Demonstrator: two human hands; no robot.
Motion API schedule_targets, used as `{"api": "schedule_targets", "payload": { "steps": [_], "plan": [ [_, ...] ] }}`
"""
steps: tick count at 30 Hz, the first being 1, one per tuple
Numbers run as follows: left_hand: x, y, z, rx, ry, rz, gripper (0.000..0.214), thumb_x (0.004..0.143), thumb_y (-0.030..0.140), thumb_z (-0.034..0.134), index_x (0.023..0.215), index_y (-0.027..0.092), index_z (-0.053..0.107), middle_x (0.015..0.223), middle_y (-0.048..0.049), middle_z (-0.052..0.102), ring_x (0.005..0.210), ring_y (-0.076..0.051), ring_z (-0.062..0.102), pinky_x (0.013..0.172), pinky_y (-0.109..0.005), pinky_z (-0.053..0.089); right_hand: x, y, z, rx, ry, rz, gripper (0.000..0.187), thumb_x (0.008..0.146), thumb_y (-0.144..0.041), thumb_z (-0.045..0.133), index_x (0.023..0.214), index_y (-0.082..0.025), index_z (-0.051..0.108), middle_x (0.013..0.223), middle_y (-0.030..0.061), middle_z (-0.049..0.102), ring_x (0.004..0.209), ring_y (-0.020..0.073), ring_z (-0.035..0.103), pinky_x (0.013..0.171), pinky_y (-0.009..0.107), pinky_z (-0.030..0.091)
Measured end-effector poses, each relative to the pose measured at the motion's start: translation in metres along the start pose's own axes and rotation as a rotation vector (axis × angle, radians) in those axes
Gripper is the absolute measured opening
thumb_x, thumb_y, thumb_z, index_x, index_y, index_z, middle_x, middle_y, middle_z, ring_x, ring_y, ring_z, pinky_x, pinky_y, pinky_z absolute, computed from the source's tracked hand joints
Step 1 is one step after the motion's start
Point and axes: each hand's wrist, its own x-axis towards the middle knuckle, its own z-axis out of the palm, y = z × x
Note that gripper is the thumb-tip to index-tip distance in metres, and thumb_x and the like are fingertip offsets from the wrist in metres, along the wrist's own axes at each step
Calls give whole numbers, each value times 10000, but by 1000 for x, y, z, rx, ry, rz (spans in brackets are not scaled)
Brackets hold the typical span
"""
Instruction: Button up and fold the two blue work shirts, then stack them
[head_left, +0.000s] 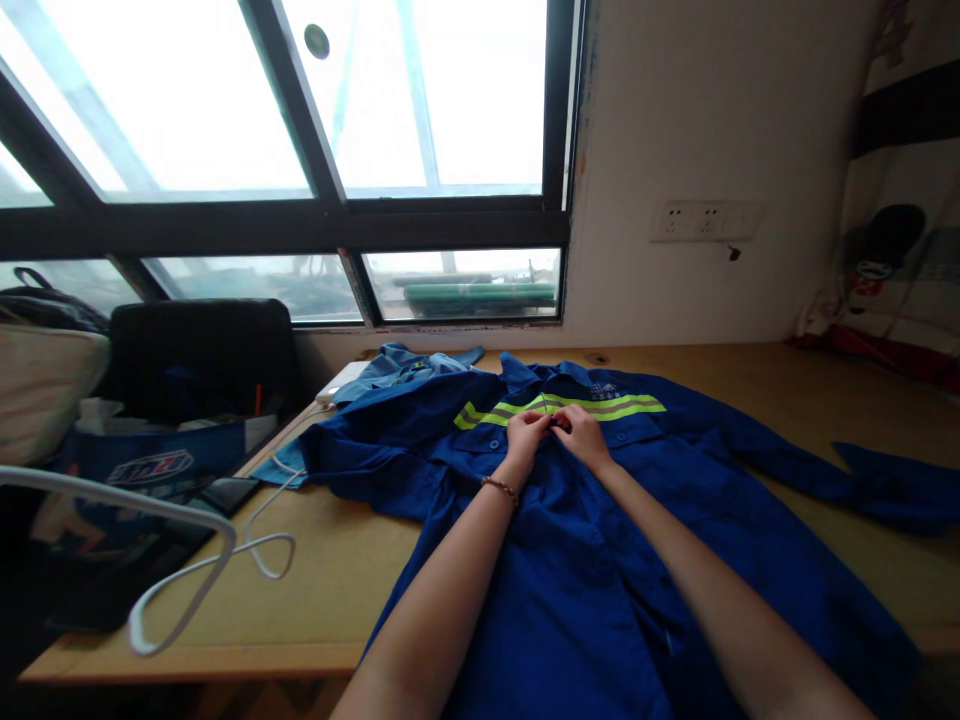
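Observation:
A blue work jacket (pixel 555 570) with a yellow-green and grey reflective stripe across the chest lies spread out, its collar at the far end. At the middle of its front, just below the stripe, my left hand (pixel 527 437) pinches the front edge. Close beside it, my right hand (pixel 581 434) also has its fingers closed on the front edge. A small dark spot shows between the fingertips; whether it is a button I cannot tell. Chest pockets with buttons flank both hands. A beaded bracelet (pixel 501 488) circles my left wrist.
The jacket lies on a wooden table (pixel 337 560). Light blue clothing (pixel 409 368) is bunched behind its sleeve. A white cable (pixel 217 530) loops over the table's left edge. A black chair (pixel 202 340) with bags stands at left. Wall sockets (pixel 706 221) and a window are behind.

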Motion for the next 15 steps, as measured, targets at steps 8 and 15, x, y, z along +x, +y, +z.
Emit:
{"api": "schedule_targets", "payload": {
  "steps": [8, 15],
  "plan": [
    [5, -4, -2, -88, 34, -16, 261, 470, 225, 760, 586, 110, 557, 527, 11, 547, 517, -97, 539, 571, -245, 454, 1, 11, 7, 226, 82, 211, 153, 650, -276, 602, 742, -153, 602, 732, 38, 606, 642, 145, 558, 612, 258, 455],
    [2, 1, -1, -149, 94, -52, 294, 483, 54, 717, 656, 132, 492, 628, -3, 570, 578, -102, 573, 590, -248, 470, 2, 21, 8, 329, 76, 257, 216, 700, -354, 545, 724, -156, 627, 714, 55, 650, 656, 174, 586, 634, 279, 454]
  ]
}}
